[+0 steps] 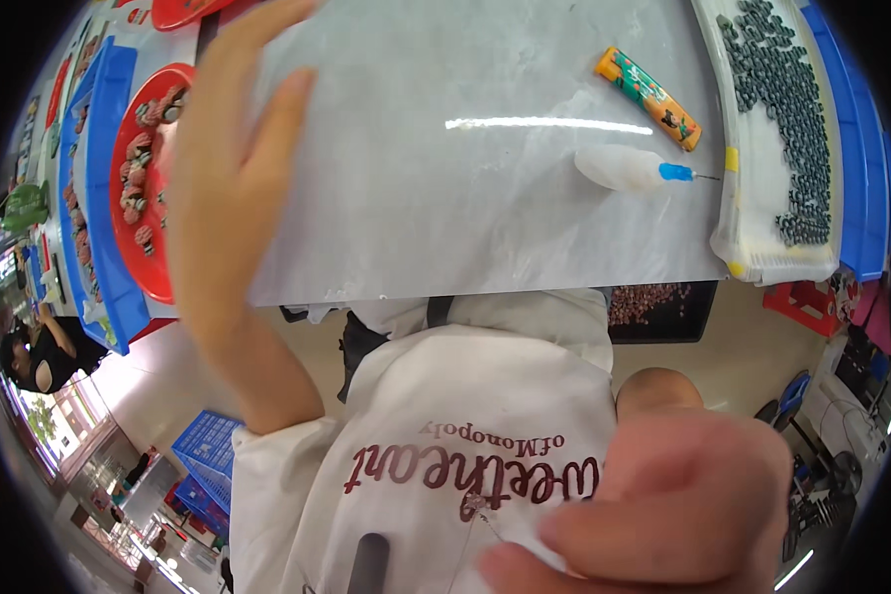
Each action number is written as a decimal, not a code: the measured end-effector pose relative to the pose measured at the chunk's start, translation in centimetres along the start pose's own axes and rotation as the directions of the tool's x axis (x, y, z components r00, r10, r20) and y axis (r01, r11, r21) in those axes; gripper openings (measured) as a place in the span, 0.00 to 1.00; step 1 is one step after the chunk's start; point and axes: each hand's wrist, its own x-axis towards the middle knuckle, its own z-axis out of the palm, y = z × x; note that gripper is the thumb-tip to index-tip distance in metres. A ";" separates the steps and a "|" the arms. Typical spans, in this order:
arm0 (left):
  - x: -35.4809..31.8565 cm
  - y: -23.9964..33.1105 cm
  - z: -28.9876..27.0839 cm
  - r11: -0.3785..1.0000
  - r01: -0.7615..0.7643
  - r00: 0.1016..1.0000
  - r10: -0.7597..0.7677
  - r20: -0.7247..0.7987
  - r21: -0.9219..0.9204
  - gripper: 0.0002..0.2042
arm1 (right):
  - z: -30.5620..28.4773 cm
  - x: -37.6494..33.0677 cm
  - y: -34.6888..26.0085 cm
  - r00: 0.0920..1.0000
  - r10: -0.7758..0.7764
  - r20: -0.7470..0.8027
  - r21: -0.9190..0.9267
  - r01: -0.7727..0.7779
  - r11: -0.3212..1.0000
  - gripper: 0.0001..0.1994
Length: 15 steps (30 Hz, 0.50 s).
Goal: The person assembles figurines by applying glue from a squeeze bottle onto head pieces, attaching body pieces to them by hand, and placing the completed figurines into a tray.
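Observation:
My left hand [233, 178] reaches up over the left side of the grey tabletop [396, 218]. Its fingers are stretched out, the thumb stands apart, and nothing shows in it. Beside and partly behind it lies a red plate [158, 272] with several small pink-and-dark pieces [137, 183]. Close to the camera at the lower right, my right hand [673, 495] is large and blurred, with curled fingers. Whatever it may hold is hidden. Across the table lie an orange-and-green lighter [648, 97] and a white squeeze bottle [619, 168] with a blue needle tip.
A white tray [757, 267] of small dark pieces stands at the right edge, with blue trays [866, 178] beyond it. Another blue tray [99, 188] sits left of the plate. Below the table edge is a black tray [698, 322] of reddish pieces. Another person [54, 356] is far left.

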 end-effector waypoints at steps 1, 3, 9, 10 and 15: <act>0.9 0.9 0.9 0.998 -0.017 0.999 0.020 0.035 -0.068 0.17 | -1.1 -0.8 -0.5 1.000 -0.012 -0.004 0.009 0.012 1.000 0.12; 1.2 1.2 1.2 0.998 -0.038 0.995 0.043 0.091 -0.054 0.18 | -0.3 -0.9 -1.0 0.999 -0.039 -0.005 0.043 0.039 0.998 0.12; 3.1 -1.4 1.0 0.946 -0.137 0.984 0.094 0.154 0.293 0.21 | 2.0 2.1 1.3 0.992 -0.116 -0.049 0.046 0.118 0.992 0.11; 4.3 -1.6 0.9 0.945 -0.159 0.981 0.118 0.156 0.285 0.21 | 4.3 3.8 1.3 0.990 -0.124 -0.061 0.034 0.127 0.991 0.11; 4.5 -3.6 -0.1 0.928 0.153 0.968 -0.209 0.137 0.339 0.22 | -0.6 -1.8 -0.9 0.976 -0.209 -0.051 0.115 0.214 0.970 0.11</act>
